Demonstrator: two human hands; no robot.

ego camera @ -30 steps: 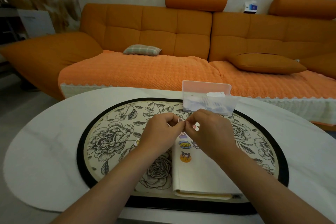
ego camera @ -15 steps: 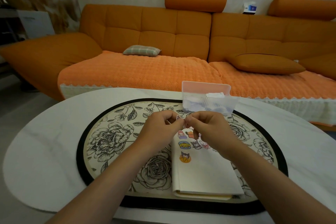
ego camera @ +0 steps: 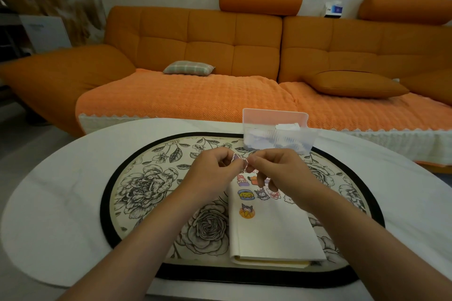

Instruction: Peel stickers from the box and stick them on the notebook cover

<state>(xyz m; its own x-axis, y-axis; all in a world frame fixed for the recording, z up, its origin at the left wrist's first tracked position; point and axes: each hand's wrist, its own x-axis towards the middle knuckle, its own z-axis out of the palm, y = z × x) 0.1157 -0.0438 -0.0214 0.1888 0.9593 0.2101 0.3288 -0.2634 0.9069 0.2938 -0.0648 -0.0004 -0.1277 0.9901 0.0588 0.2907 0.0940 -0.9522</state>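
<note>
1. my left hand [ego camera: 212,168] and right hand [ego camera: 281,168] meet in the air over the far end of the notebook [ego camera: 274,234]. the fingers of both are curled, and together they pinch one small sticker [ego camera: 238,157], the left from its left side and the right at its right edge.
2. i take this to be the peeling step. the sticker is up between my fingertips, not on the cover. it is too small to tell whether its backing has come away.
3. the notebook lies shut on the floral mat [ego camera: 146,190], between the middle of the counter [ego camera: 61,203] and its near edge, a little toward the right.
4. done so far: a cluster [ego camera: 254,186] of cartoon stickers sits at the far end of the cover, and a lone one [ego camera: 246,211] sits just nearer to me by the cover's left edge. my right hand hides part of the cluster, so i can't give an exact count.
5. left to do: the box [ego camera: 278,137] stands open by the far edge of the counter, just beyond my hands, with pale pieces inside. i judge those to be more stickers waiting.
6. the near half of the cover is bare, so there is plenty of room. i'd put the task somewhere in its middle, with this sticker next for the bare part.
</note>
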